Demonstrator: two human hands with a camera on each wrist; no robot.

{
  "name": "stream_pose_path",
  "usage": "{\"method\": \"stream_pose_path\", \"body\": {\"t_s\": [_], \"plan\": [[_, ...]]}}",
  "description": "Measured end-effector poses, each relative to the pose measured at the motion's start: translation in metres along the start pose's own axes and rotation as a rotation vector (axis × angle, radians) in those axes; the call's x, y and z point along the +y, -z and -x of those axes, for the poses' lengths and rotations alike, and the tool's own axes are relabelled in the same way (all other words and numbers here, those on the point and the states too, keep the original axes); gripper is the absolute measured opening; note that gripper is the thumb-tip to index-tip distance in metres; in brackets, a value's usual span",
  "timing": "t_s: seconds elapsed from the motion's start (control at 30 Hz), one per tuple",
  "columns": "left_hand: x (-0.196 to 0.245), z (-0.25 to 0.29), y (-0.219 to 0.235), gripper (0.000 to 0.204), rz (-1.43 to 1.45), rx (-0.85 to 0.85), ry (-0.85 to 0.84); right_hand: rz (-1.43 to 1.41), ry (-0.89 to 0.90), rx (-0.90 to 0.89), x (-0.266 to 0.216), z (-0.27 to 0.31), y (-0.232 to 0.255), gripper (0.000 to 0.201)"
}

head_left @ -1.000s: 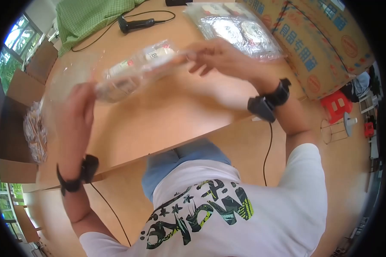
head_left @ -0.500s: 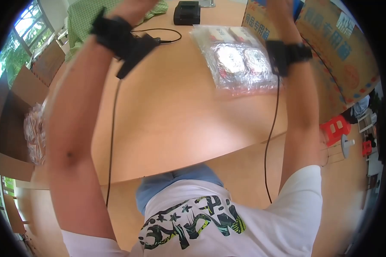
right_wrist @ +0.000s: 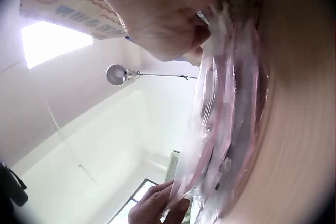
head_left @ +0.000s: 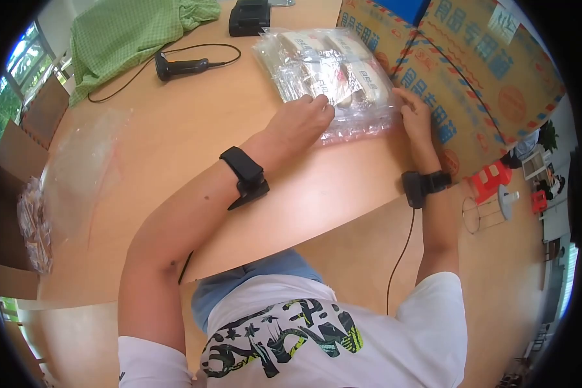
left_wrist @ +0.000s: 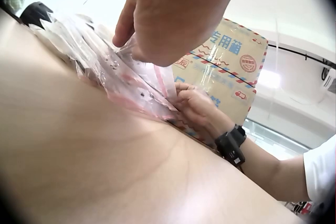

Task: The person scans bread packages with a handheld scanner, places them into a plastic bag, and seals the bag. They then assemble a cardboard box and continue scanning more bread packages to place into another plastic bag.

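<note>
A stack of clear plastic bags (head_left: 359,119) with pink edges lies on the table, white labelled packs showing through the top one. At the stack's near left edge, my left hand (head_left: 301,123) pinches the top bag's edge between thumb and fingers. My right hand (head_left: 417,119) holds the near right corner of the bag, beside a carton. From the left wrist, the layered bag edges (left_wrist: 139,90) show below my left hand (left_wrist: 178,14). In the right wrist view, my right hand (right_wrist: 173,19) is above and my left hand (right_wrist: 157,205) below, both at the bag edges.
Large printed cartons (head_left: 462,84) stand right behind the stack. A black barcode scanner (head_left: 181,66) with its cable and a green checked cloth (head_left: 132,42) lie farther back. At left are a loose clear plastic sheet (head_left: 84,168) and an open carton (head_left: 3,200) beside small packets (head_left: 33,226).
Both hands held a clear pack over the table's left side, then reached far forward. Now they are down at the stack's near edge, and white labelled packs show where silvery ones lay on top.
</note>
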State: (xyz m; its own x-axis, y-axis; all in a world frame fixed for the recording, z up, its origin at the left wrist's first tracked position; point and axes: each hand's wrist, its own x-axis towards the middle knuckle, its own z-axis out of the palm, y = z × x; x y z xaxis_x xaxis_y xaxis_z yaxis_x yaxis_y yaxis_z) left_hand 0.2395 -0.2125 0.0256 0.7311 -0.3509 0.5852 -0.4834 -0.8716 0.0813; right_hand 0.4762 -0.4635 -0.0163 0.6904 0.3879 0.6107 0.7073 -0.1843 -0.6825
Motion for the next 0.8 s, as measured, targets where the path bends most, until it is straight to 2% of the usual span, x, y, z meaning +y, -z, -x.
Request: {"method": "stream_pose_path", "body": {"t_s": [0.1,0.2,0.27,0.33,0.37,0.4,0.43,0.5,0.53,0.57,0.63,0.67,0.7,0.73,0.77,0.8], "plan": [[-0.011,0.005,-0.002,0.03,-0.053,0.021,-0.071,0.345,0.301,-0.007,-0.064,0.001,-0.006,0.04],[0.006,0.012,0.026,0.032,0.045,-0.077,0.111,0.419,0.356,-0.142,-0.106,0.004,-0.028,0.044],[-0.014,0.018,0.023,0.043,0.081,-0.115,0.138,0.6,0.334,-0.411,-0.086,0.005,-0.028,0.05],[-0.011,0.029,0.061,0.05,0.102,-0.119,0.226,0.656,0.339,-0.531,-0.101,0.006,-0.03,0.048],[-0.031,0.046,0.04,0.053,-0.041,0.12,0.145,0.639,0.347,-0.522,-0.109,0.005,-0.031,0.046],[-0.019,0.051,0.091,0.056,0.093,-0.052,0.219,0.61,0.35,-0.502,-0.119,0.004,-0.032,0.044],[-0.039,0.051,0.086,0.056,0.058,-0.158,0.377,0.563,0.363,-0.488,-0.13,0.003,-0.036,0.042],[-0.068,0.077,0.108,0.057,-0.07,-0.187,0.484,0.4,0.415,-0.487,-0.157,0.003,-0.048,0.038],[-0.092,0.085,0.087,0.058,-0.524,-0.206,0.616,0.328,0.437,-0.549,-0.156,-0.002,-0.054,0.037],[-0.127,0.117,0.069,0.059,-0.969,-0.22,0.714,0.278,0.45,-0.604,-0.175,0.0,-0.071,0.037],[-0.161,0.164,0.116,0.062,-0.923,-0.159,0.82,0.213,0.49,-0.721,-0.205,0.005,-0.096,0.036],[-0.159,0.208,0.175,0.064,-0.435,-0.089,0.814,0.19,0.521,-0.785,-0.222,0.008,-0.114,0.036],[-0.153,0.231,0.203,0.066,-0.473,-0.078,0.936,0.165,0.555,-0.85,-0.236,0.01,-0.131,0.036],[-0.173,0.275,0.217,0.069,-0.619,0.04,0.894,0.135,0.595,-0.885,-0.249,0.013,-0.151,0.034],[-0.143,0.278,0.249,0.069,-0.62,0.021,1.164,0.101,0.635,-0.92,-0.258,0.018,-0.173,0.033],[-0.139,0.303,0.265,0.07,-0.801,0.073,1.225,0.078,0.666,-0.951,-0.265,0.022,-0.192,0.032]]}}
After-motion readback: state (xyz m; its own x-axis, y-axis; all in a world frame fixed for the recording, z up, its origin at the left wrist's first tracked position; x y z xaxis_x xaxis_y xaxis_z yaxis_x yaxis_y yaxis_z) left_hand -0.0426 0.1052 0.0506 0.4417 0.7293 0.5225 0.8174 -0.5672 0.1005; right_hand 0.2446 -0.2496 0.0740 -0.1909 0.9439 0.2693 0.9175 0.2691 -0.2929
